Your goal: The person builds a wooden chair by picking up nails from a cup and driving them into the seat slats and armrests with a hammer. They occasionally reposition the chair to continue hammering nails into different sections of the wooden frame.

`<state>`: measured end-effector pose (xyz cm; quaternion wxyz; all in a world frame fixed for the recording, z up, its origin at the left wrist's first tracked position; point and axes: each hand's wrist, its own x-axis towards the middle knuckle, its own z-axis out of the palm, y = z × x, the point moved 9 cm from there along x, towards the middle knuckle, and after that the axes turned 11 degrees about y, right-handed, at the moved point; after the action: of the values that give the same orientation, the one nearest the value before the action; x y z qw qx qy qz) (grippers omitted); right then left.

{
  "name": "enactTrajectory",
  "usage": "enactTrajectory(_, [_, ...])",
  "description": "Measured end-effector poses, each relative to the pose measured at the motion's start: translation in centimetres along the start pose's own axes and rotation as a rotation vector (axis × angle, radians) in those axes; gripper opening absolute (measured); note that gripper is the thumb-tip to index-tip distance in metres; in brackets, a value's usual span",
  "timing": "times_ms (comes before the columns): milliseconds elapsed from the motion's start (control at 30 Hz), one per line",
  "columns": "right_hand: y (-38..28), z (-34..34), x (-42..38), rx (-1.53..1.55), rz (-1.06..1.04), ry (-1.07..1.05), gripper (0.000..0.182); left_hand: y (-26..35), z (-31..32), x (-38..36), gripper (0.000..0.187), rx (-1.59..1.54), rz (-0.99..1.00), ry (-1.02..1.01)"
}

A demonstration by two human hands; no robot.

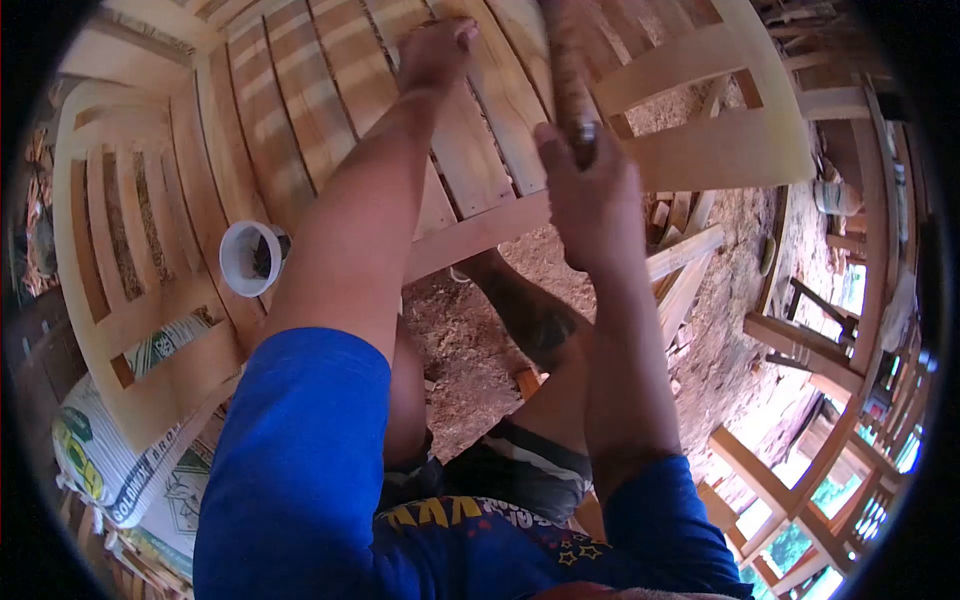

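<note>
My left hand is closed at the slatted wooden seat, its fingers pinched together over a slat near the far side. Whatever the fingertips hold is too small to make out. My right hand wraps round the lower end of a wooden-handled tool that looks like a hammer. The tool points away from me, blurred by motion, and its head is hidden past the upper edge. Left of my left forearm, a white plastic cup with small dark pieces inside rests at the seat's side.
Slatted side panels stand left and right of the seat. Printed sacks lie at lower left. Wood shavings cover the ground, where my leg extends under the seat. Timber frames stand at right.
</note>
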<state>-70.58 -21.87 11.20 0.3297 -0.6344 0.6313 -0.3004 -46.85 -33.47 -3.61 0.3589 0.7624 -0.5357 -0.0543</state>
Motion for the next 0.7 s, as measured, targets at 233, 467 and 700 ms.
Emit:
enactTrajectory(233, [-2.5, -1.1, 0.8, 0.488, -0.177, 0.210, 0.025, 0.3, -4.1, -9.1, 0.074, 0.446, 0.055, 0.042])
enactTrajectory(467, [3.2, 2.4, 2.4, -0.239, -0.078, -0.068, 0.040, 1.1, -7.3, -12.9, 0.068, 0.396, 0.151, 0.021])
enactTrajectory(700, [-9.0, -4.8, 0.7, 0.536, -0.420, 0.298, 0.014, 0.2, -7.9, -13.4, 0.074, 0.409, 0.074, 0.113])
